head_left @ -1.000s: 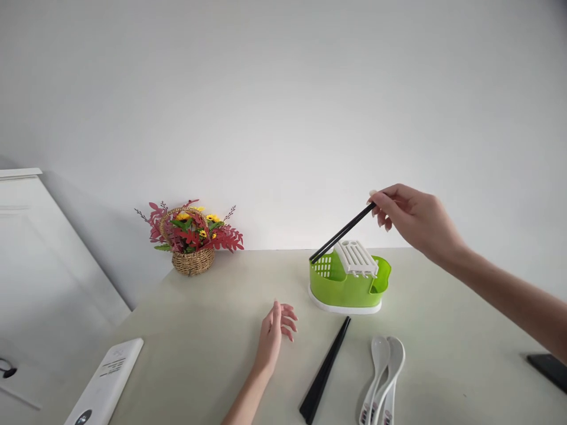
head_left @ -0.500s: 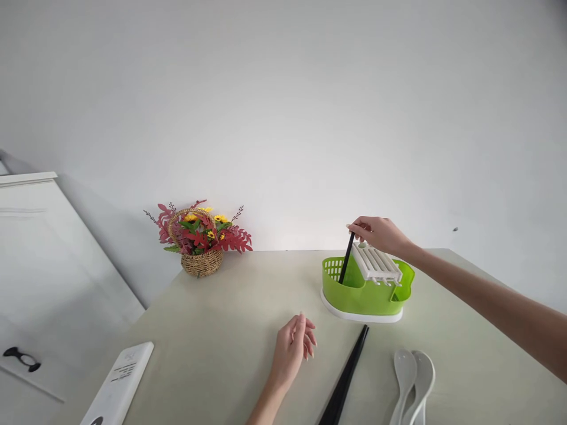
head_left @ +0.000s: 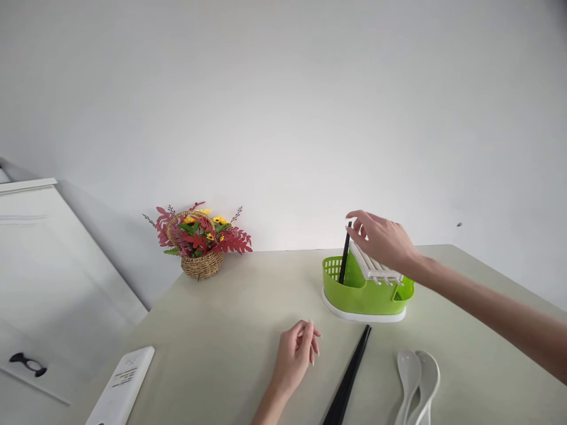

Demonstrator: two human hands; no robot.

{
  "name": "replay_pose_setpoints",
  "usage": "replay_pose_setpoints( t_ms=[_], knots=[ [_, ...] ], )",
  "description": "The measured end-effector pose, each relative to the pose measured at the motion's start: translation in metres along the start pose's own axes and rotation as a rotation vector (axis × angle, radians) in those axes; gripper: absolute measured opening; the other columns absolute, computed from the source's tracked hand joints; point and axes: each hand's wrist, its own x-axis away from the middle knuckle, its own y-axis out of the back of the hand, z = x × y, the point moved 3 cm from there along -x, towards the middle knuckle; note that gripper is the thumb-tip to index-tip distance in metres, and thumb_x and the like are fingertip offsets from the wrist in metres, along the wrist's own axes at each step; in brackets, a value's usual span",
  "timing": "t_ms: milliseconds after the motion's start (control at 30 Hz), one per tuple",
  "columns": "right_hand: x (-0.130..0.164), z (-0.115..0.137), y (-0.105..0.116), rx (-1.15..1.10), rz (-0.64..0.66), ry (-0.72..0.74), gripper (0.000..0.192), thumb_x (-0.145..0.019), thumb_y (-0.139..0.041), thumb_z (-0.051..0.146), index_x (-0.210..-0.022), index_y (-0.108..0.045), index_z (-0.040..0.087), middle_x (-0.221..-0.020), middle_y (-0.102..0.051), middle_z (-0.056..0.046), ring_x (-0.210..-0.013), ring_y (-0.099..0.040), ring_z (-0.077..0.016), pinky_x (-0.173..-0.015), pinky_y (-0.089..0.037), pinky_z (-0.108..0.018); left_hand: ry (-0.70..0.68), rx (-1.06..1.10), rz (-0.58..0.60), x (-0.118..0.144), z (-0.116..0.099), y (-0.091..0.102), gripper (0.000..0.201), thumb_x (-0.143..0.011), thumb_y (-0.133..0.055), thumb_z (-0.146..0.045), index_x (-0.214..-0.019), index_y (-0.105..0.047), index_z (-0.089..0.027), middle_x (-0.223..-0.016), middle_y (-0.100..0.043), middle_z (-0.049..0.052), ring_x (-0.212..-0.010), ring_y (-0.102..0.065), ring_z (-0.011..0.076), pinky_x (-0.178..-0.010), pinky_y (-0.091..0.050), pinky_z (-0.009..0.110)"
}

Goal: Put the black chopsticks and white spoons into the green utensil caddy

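Observation:
Black chopsticks (head_left: 344, 255) stand upright, leaning slightly, in the left compartment of a green utensil holder (head_left: 370, 301) with a white base. My right hand (head_left: 383, 239) is over the holder, its thumb and fingers apart around the chopsticks' upper ends, no longer pinching them. Under that hand lies the holder's white slotted rack (head_left: 376, 268), partly hidden. My left hand (head_left: 296, 357) rests near the table's front, empty, with fingers loosely curled and slightly apart. To its right lies a bundle of black chopsticks (head_left: 349, 378), and beyond it several white spoons (head_left: 427, 378).
A wicker basket (head_left: 201, 265) of red and yellow flowers stands at the table's back left. A white flat box (head_left: 121, 386) with printed text lies at the front left. Left of the table (head_left: 212, 330) is a white cabinet (head_left: 53, 277); a wall rises behind.
My right hand has let go of the chopsticks, its fingers spreading apart while they stay in the holder. My left hand has barely moved. The view has shifted slightly.

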Motion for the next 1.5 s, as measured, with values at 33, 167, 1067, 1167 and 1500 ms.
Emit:
replay_pose_setpoints(
  t_ms=[33,167,1067,1167,1500],
  knots=[
    [0.013,0.012,0.006,0.015,-0.015,0.105,0.036,-0.103,-0.041,0.037,-0.132,-0.056,0.021,-0.1,-0.076,-0.006,-0.064,-0.066,-0.0149,-0.054,-0.046,-0.027,-0.014,-0.059,0.023,0.002,-0.002,-0.001,0.049,-0.101,-0.044,-0.059,-0.085,-0.063,-0.017,-0.061,-0.056,-0.002,-0.05,-0.047,0.0092,-0.05,-0.034,0.022],
    [0.079,0.049,0.025,-0.001,-0.026,0.524,0.027,-0.104,-0.04,0.024,-0.119,-0.063,0.021,-0.096,-0.076,-0.006,-0.073,-0.069,-0.0151,-0.061,-0.049,-0.026,-0.131,-0.349,0.138,0.011,-0.013,-0.008,0.032,-0.096,-0.058,-0.049,-0.087,-0.067,-0.02,-0.068,-0.062,-0.001,-0.061,-0.052,0.0121,-0.059,-0.039,0.024],
    [0.346,-0.154,-0.051,-0.358,0.012,-0.743,0.048,-0.082,-0.055,0.067,-0.11,-0.068,0.03,-0.093,-0.08,-0.005,-0.087,-0.077,-0.0268,-0.069,-0.059,-0.032,-0.24,-0.59,0.14,0.028,-0.027,-0.01,0.018,-0.087,-0.07,-0.041,-0.09,-0.069,-0.023,-0.08,-0.067,0.002,-0.078,-0.059,0.0187,-0.072,-0.047,0.029],
    [0.347,-0.151,-0.051,-0.346,0.014,-0.764,0.049,-0.081,-0.053,0.067,-0.11,-0.068,0.03,-0.094,-0.08,-0.005,-0.089,-0.077,-0.0277,-0.071,-0.059,-0.034,-0.178,-0.608,0.175,0.023,-0.03,-0.002,0.015,-0.089,-0.066,-0.038,-0.09,-0.07,-0.023,-0.086,-0.07,0.003,-0.077,-0.063,0.0175,-0.071,-0.049,0.028],
    [0.349,-0.152,-0.053,-0.355,0.011,-0.783,0.054,-0.077,-0.054,0.071,-0.109,-0.068,0.031,-0.096,-0.08,-0.004,-0.089,-0.077,-0.0284,-0.07,-0.059,-0.035,-0.16,-1.04,0.171,-0.002,-0.041,-0.009,0.016,-0.085,-0.067,-0.022,-0.069,-0.067,-0.022,-0.073,-0.068,0.009,-0.077,-0.069,0.0269,-0.077,-0.05,0.035]
  ],
)
